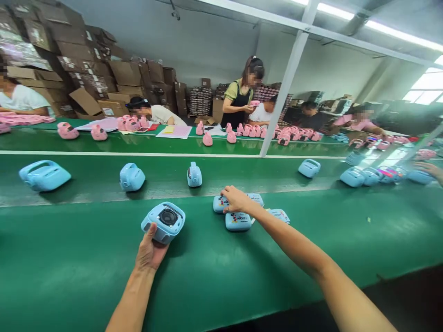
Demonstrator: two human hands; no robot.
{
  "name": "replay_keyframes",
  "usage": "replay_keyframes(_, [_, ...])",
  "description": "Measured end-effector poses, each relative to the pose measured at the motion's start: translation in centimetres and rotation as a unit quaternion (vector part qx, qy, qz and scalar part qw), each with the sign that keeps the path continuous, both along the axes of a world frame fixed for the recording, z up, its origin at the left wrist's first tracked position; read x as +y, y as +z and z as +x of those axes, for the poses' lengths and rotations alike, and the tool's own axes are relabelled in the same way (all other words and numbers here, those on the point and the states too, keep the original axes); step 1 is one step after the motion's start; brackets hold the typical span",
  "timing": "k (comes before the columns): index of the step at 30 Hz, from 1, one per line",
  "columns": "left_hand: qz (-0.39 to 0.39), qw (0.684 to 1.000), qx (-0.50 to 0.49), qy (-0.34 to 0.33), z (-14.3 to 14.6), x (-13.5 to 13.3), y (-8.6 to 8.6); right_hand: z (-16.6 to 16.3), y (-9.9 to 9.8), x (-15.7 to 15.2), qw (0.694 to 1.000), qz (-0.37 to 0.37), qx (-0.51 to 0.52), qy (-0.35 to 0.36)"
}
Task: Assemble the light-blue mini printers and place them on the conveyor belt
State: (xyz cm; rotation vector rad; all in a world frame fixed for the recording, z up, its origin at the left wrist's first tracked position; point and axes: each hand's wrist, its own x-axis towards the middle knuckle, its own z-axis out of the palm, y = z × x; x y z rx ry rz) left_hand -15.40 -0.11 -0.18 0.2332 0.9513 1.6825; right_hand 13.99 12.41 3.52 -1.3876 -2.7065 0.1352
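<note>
My left hand (149,251) grips a light blue speaker shell (164,222) from below, its round black speaker facing me, low over the green table (86,267). My right hand (235,199) reaches forward and rests, fingers curled, on a small pile of blue printed cover plates (238,220) with cartoon pictures. Whether it grips one is hidden by the fingers.
Several blue shells (131,177) ride the green conveyor belt (86,182) beyond my hands. Pink shells (67,130) line the far side, where several people work. A white post (287,87) rises mid-table. Cardboard boxes (86,74) stack against the back wall. Another person's hand (429,169) shows at the right.
</note>
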Motion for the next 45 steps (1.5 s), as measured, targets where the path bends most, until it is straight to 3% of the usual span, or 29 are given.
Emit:
replay_keyframes(5, [0.007,0.998,-0.067,0.01,0.2,-0.7,0.1,-0.2,0.1,0.6,1.0,-0.004,-0.023,0.013])
replay_keyframes(13, [0.004,0.995,-0.091,0.035,0.6,-0.9,0.4,-0.1,1.0,0.2,1.0,-0.006,-0.028,0.007])
replay_keyframes(15, [0.004,0.995,-0.084,0.045,0.7,-0.9,0.4,0.1,1.6,0.3,1.0,-0.009,-0.003,-0.004])
replay_keyframes(17, [0.007,0.996,-0.067,0.052,0.8,-0.8,0.3,-0.4,2.1,0.2,0.995,-0.047,0.086,-0.027])
replay_keyframes(19, [0.013,0.997,-0.049,0.052,0.8,-0.8,0.1,-1.8,2.0,-0.2,0.964,-0.131,0.228,-0.035])
replay_keyframes(21, [0.016,0.998,-0.034,0.048,0.9,-0.8,-0.2,-4.3,1.5,-1.2,0.905,-0.236,0.353,-0.011])
replay_keyframes(24, [0.022,0.999,-0.006,0.041,1.0,-0.9,-0.6,-8.7,0.2,-3.4,0.832,-0.332,0.444,0.023])
replay_keyframes(29, [0.025,0.999,0.019,0.029,1.1,-1.1,-0.9,-13.1,-0.5,-5.2,0.822,-0.322,0.469,0.026])
replay_keyframes(31, [0.023,0.999,0.02,0.031,1.0,-1.0,-0.9,-13.3,-0.6,-5.0,0.793,-0.353,0.496,0.026])
replay_keyframes(35, [0.032,0.998,0.017,0.045,0.9,-1.0,-0.9,-12.7,-1.3,-4.0,0.645,-0.491,0.584,0.032])
replay_keyframes(37, [0.027,0.998,0.019,0.05,0.8,-0.9,-0.8,-12.4,-2.0,-3.6,0.589,-0.532,0.608,0.005])
replay_keyframes(39, [0.019,0.998,0.027,0.052,0.8,-1.0,-0.6,-12.3,-2.7,-3.4,0.564,-0.548,0.617,-0.024])
replay_keyframes(45, [0.02,0.996,0.073,0.044,1.3,-1.2,0.2,-12.7,-4.2,-3.2,0.537,-0.571,0.618,-0.058])
